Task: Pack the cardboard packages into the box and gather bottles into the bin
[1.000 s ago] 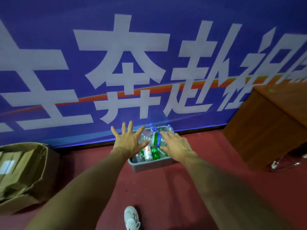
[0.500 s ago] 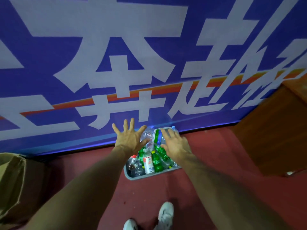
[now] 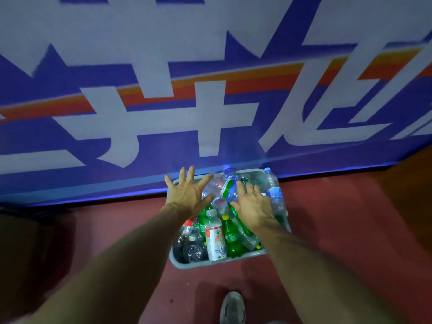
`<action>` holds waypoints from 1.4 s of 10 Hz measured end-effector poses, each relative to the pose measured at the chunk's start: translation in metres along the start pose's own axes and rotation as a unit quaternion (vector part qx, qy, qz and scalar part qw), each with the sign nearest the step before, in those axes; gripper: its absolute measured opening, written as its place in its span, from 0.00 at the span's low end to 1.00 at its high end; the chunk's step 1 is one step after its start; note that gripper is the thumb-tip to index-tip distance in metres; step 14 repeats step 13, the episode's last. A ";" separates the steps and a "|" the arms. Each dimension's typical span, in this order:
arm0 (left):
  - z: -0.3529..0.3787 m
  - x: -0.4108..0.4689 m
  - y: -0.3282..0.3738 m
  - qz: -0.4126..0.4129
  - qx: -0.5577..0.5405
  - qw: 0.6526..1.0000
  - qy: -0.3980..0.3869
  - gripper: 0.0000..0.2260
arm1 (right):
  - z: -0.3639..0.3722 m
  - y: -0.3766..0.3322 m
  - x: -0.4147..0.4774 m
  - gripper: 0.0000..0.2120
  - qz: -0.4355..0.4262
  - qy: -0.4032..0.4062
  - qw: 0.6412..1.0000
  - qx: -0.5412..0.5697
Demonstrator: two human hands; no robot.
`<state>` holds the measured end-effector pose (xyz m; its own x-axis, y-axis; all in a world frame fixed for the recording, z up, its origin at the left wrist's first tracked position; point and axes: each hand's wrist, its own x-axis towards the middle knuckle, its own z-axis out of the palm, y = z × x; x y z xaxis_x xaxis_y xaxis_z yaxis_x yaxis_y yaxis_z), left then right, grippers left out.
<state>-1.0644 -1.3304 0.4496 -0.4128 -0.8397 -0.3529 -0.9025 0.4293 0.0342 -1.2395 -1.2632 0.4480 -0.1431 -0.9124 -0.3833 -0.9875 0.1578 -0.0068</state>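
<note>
A grey plastic bin (image 3: 210, 263) stands on the red floor against the blue banner wall, heaped with several plastic bottles. Among them are green bottles (image 3: 231, 239), a white-labelled bottle (image 3: 215, 239), a clear bottle with a green and blue label (image 3: 230, 188) and a clear blue-capped bottle (image 3: 274, 192). My left hand (image 3: 189, 195) hovers with fingers spread over the bin's far left corner. My right hand (image 3: 253, 204) lies flat, fingers straight, on the pile at the bin's right side. Neither hand holds a bottle. The cardboard box is out of view.
The blue banner (image 3: 210, 90) with large white characters rises directly behind the bin. A brown wooden cabinet (image 3: 411, 174) stands at the right edge. My shoe (image 3: 232, 307) is on the red floor just in front of the bin. A dark shape fills the lower left.
The view has closed in on the bin, which now looks larger and nearer. Both hands stay spread over the bottles. The cardboard box at the left has slipped out of view.
</note>
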 end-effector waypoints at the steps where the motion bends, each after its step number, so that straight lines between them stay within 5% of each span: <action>1: 0.049 0.028 0.000 0.003 -0.004 1.000 -0.004 0.29 | 0.046 0.006 0.030 0.33 0.002 0.004 1.000 -0.006; 4: 0.127 0.052 0.004 -0.040 -0.042 0.998 -0.008 0.30 | 0.112 0.000 0.071 0.33 0.013 0.006 1.000 0.011; 14: 0.129 0.036 -0.014 -0.040 -0.037 0.997 -0.051 0.31 | 0.131 -0.011 0.055 0.40 0.036 -0.037 0.999 0.012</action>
